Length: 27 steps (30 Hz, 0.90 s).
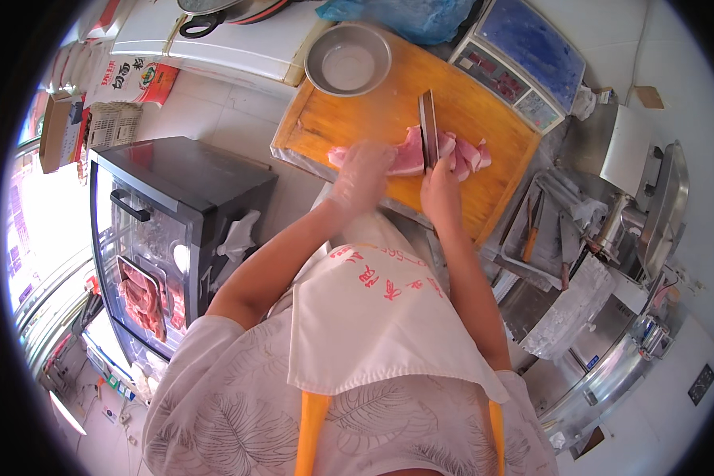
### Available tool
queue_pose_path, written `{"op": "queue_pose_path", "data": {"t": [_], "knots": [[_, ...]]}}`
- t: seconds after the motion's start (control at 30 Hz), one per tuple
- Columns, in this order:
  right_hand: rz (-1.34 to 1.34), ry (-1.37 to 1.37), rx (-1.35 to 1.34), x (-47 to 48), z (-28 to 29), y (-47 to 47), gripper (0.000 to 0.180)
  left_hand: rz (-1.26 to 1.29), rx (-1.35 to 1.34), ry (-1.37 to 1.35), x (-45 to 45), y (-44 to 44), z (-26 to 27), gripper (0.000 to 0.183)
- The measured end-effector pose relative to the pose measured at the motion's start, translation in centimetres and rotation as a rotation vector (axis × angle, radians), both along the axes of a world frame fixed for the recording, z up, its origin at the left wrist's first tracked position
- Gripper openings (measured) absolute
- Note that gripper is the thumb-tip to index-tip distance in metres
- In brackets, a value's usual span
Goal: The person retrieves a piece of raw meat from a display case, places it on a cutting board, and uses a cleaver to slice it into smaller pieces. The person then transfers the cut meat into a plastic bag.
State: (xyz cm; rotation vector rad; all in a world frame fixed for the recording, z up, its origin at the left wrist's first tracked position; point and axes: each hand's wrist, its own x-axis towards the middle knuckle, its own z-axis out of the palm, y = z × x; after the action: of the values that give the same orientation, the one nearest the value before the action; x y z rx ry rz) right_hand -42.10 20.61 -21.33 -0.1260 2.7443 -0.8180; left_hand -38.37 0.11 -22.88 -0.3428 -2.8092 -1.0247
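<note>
A long piece of raw pink meat (407, 156) lies on a wooden cutting board (357, 122). My left hand (366, 169), in a clear plastic glove, rests over the meat's left part; its fingers are blurred. In my right hand (441, 190) is the handle of a cleaver (429, 128), its blade edge-down across the meat and pointing away from me. Right of the blade lie several cut slices (469, 157), partly overlapping. My left hand covers some of the meat beneath it.
A round metal bowl (348, 59) sits at the board's far left. Behind the board's right side stands a weighing scale (511, 65). A metal tray (517, 238) with knives and a meat grinder (622, 226) are at right. A glass-door display cabinet (154, 238) stands at left.
</note>
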Motion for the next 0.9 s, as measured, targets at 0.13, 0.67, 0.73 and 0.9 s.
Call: {"op": "queue_pose_path", "data": {"t": [0.13, 0.67, 0.73, 0.9], "knots": [[0.044, 0.145, -0.022, -4.4, -0.7, -1.3, 0.031, -0.046, -0.017, -0.032, -0.3, -0.1, -0.8, 0.051], [0.068, -0.246, 0.105, 4.8, 4.7, -0.4, 0.039, -0.055, -0.065, -0.159, -1.1, -0.9, 0.1, 0.048], [0.079, -0.251, 0.101, 4.1, 4.0, -1.1, 0.039, -0.077, -0.036, -0.219, -1.0, -0.9, -0.4, 0.047], [0.071, -0.106, 0.081, 2.9, -1.4, -2.6, 0.032, -0.148, 0.021, -0.362, -1.4, -0.7, -1.2, 0.046]]}}
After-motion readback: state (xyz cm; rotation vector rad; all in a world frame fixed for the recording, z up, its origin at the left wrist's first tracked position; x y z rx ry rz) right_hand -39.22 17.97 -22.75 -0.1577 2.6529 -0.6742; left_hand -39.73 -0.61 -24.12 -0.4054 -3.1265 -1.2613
